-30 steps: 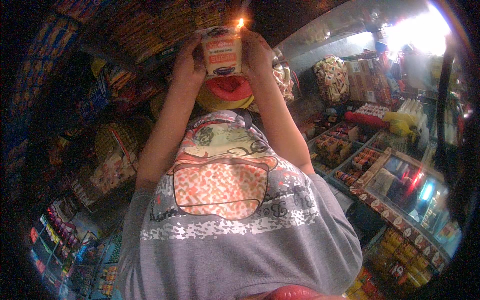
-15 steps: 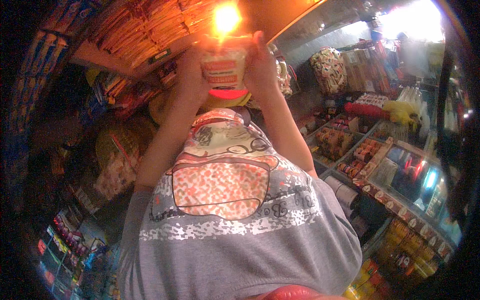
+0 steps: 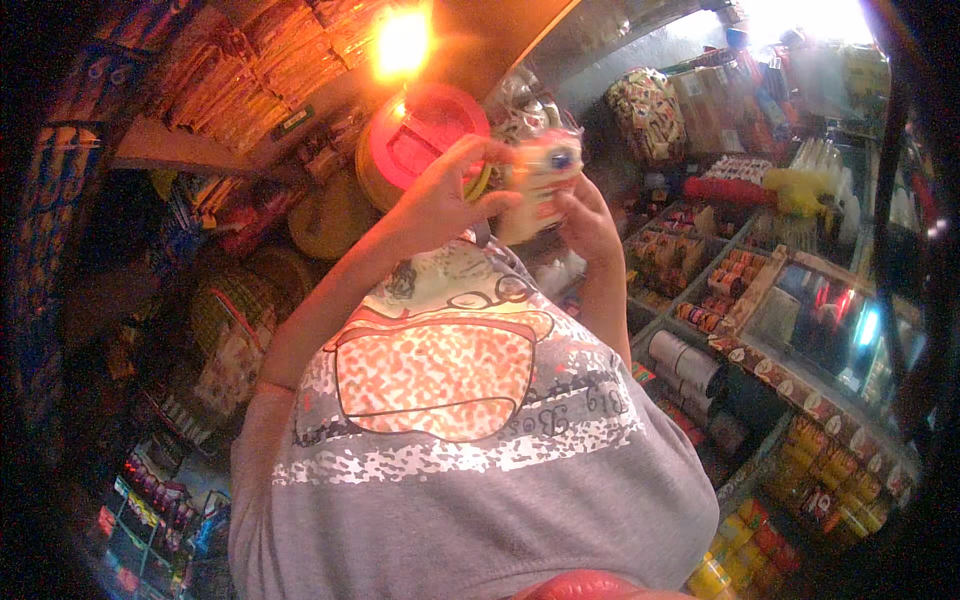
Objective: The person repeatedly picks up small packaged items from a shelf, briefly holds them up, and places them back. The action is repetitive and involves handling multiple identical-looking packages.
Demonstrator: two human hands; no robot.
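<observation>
A cream package [image 3: 540, 185] with red print and a dark round mark is in my hands, blurred by motion. My left hand [image 3: 455, 195] grips its left side with thumb and fingers, and my right hand [image 3: 590, 220] is closed on its lower right. Just left of the package is a round red lid [image 3: 425, 125] on a yellow container [image 3: 370, 165]. A bright, flame-like orange light [image 3: 403, 45] glows above the lid; its source is hidden by glare. My printed grey shirt [image 3: 470, 500] fills the lower middle.
Shelves of packets [image 3: 240, 70] are above left, hanging blue packets [image 3: 60, 200] at the far left. On the right are a compartmented goods tray [image 3: 730, 290], a glass-topped case [image 3: 830, 330], a yellow bag [image 3: 800, 190] and white rolls [image 3: 680, 360]. A patterned bag [image 3: 645, 120] stands behind.
The package has moved right and down in my hands and tilted, uncovering the red lid. My left hand has moved right with it. The orange light has grown much brighter since the earliest frame.
</observation>
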